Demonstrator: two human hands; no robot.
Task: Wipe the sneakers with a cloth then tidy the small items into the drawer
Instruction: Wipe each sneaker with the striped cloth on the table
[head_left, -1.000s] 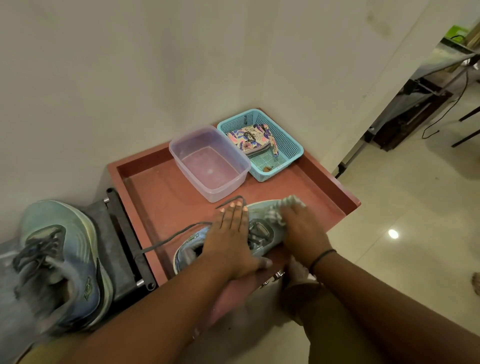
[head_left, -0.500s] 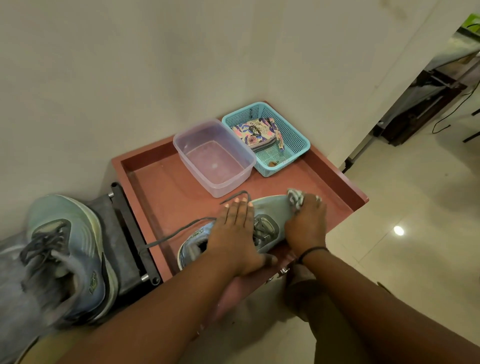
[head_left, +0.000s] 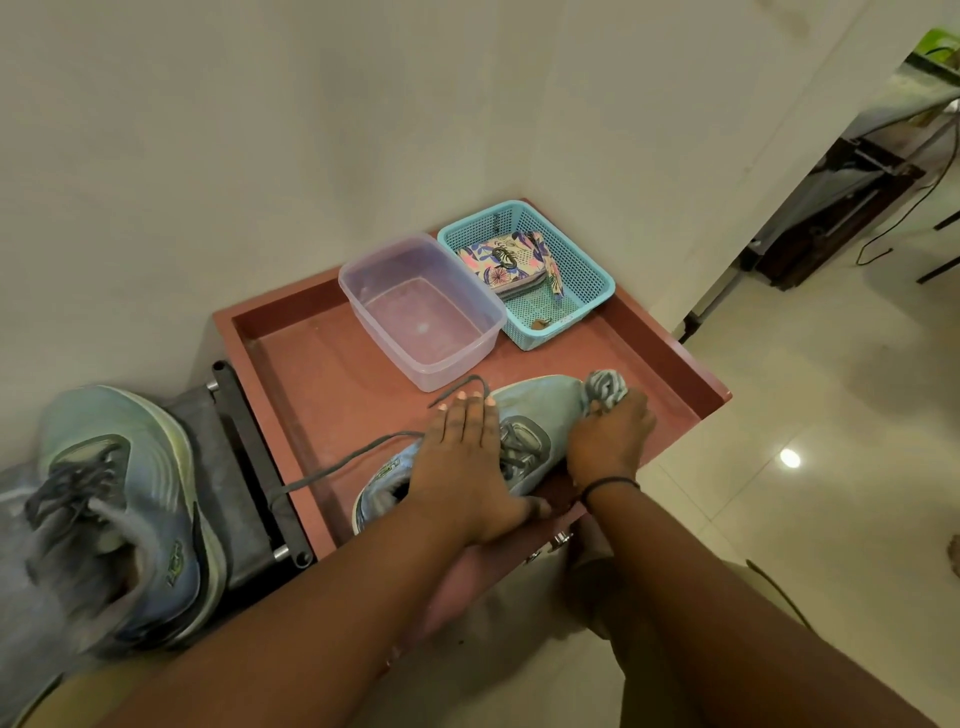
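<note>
A pale teal sneaker (head_left: 540, 402) lies on the red-brown tray top (head_left: 332, 374), toe pointing right. My left hand (head_left: 467, 462) lies flat across its laces and tongue, fingers straight, holding it down. My right hand (head_left: 608, 441) grips a grey-and-white cloth (head_left: 605, 388) bunched against the sneaker's toe. A dark lace (head_left: 337, 462) trails left from the shoe. The second teal sneaker (head_left: 130, 499) stands at the left on a dark rack.
A clear plastic tub (head_left: 421, 306) and a teal mesh basket (head_left: 582, 270) holding a floral pouch (head_left: 506, 262) stand at the tray's back. Wall lies behind; tiled floor (head_left: 779, 519) and dark furniture (head_left: 841, 208) are to the right.
My right hand has slid the cloth rightward along the sneaker to its toe. The left hand has stayed pressed on the laces. The view has shifted slightly.
</note>
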